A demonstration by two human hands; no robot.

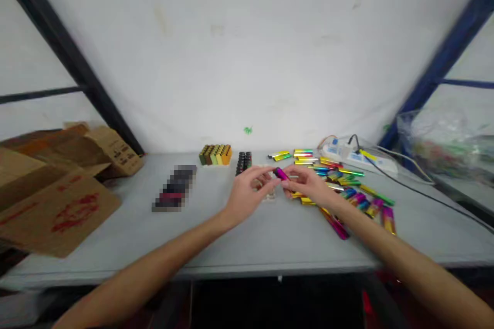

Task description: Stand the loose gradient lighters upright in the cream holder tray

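Observation:
Between my two hands, above the middle of the table, is a shiny purple tube [281, 174] with a dark upper end. My left hand [250, 188] has its thumb and index finger at that dark end. My right hand [304, 183] pinches the tube's lower end. Behind my left hand stands a block of black-topped pieces [244, 160]. A clear tray [270, 196], partly hidden by my hands, lies just below them. Many metallic coloured tubes [349, 181] lie loose to the right, some under my right forearm.
Open cardboard boxes [87, 205] stand at the left, near a pixelated dark object [175, 188]. A block of yellow, green and orange pieces [216, 155] sits at the back. A power strip [358, 158] with cables and a plastic bag [447, 139] are at the right.

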